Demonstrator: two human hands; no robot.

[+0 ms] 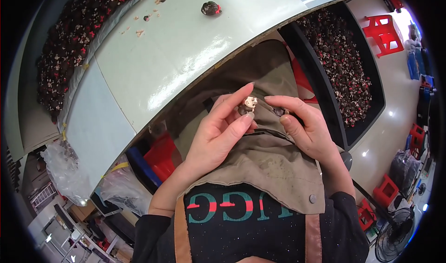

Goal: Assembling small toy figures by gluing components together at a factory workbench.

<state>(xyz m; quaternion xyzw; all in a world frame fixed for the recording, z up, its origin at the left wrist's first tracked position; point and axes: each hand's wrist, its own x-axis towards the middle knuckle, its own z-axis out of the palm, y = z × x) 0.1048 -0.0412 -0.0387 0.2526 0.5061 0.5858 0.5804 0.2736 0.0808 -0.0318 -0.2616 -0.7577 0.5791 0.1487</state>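
Note:
My left hand (216,135) is closed around a small figurine piece (250,103), pale cream on top with dark brown below, pinched between thumb and fingers. A short gap to its right, my right hand (309,126) pinches a small dark piece (279,111) between thumb and forefinger; its exact kind is too small to tell. Both hands are over my lap, above a brown apron (251,156). On the white table (162,67) ahead lies a dark brown rounded piece with a red bow (211,8).
Small pale and dark bits (139,33) lie on the table's far left. A large heap of dark pieces with red bows (69,44) fills the left side. At right stands a black bin (341,135) full of small pieces, with red stools (384,34) beyond.

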